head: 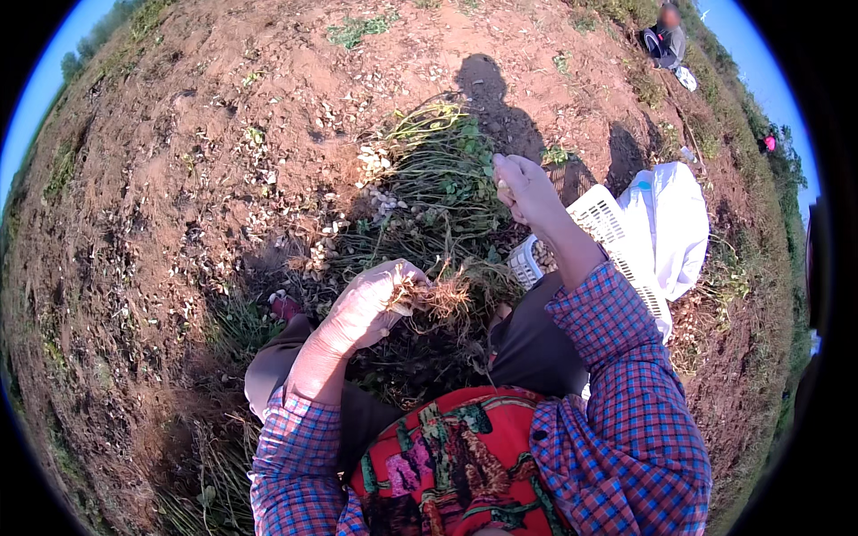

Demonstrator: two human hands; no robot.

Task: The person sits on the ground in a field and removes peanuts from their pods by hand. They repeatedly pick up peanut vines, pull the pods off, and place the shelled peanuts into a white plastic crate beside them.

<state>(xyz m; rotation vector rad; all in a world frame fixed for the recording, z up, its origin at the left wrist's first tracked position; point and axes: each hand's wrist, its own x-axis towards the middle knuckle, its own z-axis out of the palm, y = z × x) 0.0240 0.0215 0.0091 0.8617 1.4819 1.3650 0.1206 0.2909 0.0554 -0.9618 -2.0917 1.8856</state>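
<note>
My left hand (375,301) is closed around the root end of a peanut plant, with dry roots (446,298) and a few pods showing at its fingers. My right hand (526,187) is raised over the pulled plants, its fingers curled around something small and pale that looks like a peanut pod. Between and beyond the hands lies a heap of green peanut plants (442,174), with pale pods (375,161) at its left edge. Partly under my right forearm is a white plastic basket (526,264) with peanuts inside.
A white slatted plastic crate (603,214) stands at the right, against a white sack (677,228). More pulled plants (221,469) lie at the lower left. Loose pods (322,251) and dry leaves are scattered over the soil. Another person (667,40) sits far off at the upper right.
</note>
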